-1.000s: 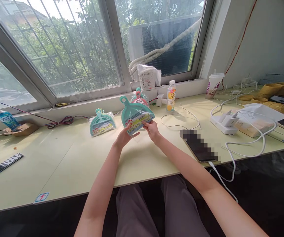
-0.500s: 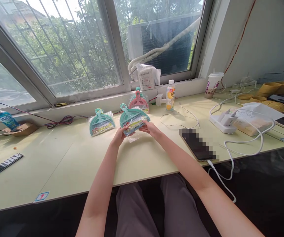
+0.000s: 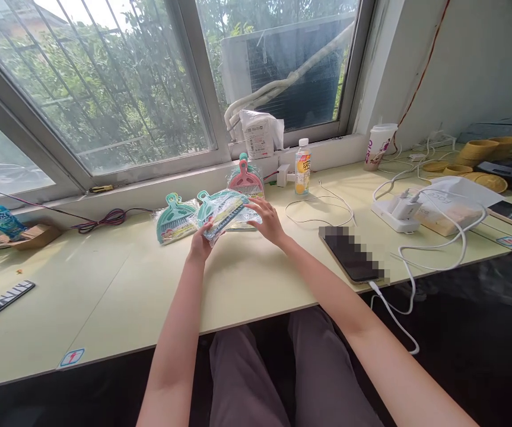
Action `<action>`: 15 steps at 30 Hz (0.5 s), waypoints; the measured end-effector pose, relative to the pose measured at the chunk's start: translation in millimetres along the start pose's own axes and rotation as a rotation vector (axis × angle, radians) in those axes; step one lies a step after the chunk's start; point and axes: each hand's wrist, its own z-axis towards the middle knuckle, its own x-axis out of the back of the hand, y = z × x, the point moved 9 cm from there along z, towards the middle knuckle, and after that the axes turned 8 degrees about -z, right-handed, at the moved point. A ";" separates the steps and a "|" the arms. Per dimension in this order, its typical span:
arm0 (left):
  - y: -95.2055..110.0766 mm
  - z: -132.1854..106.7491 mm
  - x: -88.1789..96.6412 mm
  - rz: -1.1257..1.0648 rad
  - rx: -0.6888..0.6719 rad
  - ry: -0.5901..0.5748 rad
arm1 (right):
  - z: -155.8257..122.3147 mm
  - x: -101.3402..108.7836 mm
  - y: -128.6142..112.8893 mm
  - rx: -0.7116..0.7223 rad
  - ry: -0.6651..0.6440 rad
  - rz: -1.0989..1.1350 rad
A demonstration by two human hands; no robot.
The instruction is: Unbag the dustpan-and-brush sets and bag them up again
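Note:
My left hand [image 3: 201,242] is closed on the lower left end of a green dustpan-and-brush set [image 3: 222,210] in clear plastic wrap, held tilted above the table. At the set's right end is my right hand [image 3: 268,219]. Its fingers are stretched out with the thumb apart, and the fingertips are at the wrap's upper corner. To the left lies another wrapped green dustpan set [image 3: 175,219]. Behind the held one, a pink dustpan set [image 3: 245,177] leans near the window sill, with green showing behind its handle. The held set hides part of what is behind it.
A juice bottle [image 3: 302,167], a paper pack [image 3: 261,136] and a drink cup [image 3: 379,147] stand at the back. On the right are a phone [image 3: 349,254], a power strip [image 3: 396,215] and loose white cables. A blue pack [image 3: 4,219] rests on a cardboard box [image 3: 37,236] at left.
The held dustpan set has shifted left and tilted further. My right hand has loosened from its lower edge and opened at the right end; my left hand keeps its hold.

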 end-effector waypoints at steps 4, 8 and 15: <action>-11.9 -3.0 -7.5 0.114 0.106 -0.079 | 0.8 7.1 9.1 -0.062 0.110 0.145; -22.7 -4.0 -12.5 0.213 0.163 -0.163 | -1.3 6.5 17.9 -0.140 0.130 0.272; -32.8 -14.4 -38.0 0.336 0.152 -0.444 | -8.8 12.8 31.4 -0.263 0.242 0.097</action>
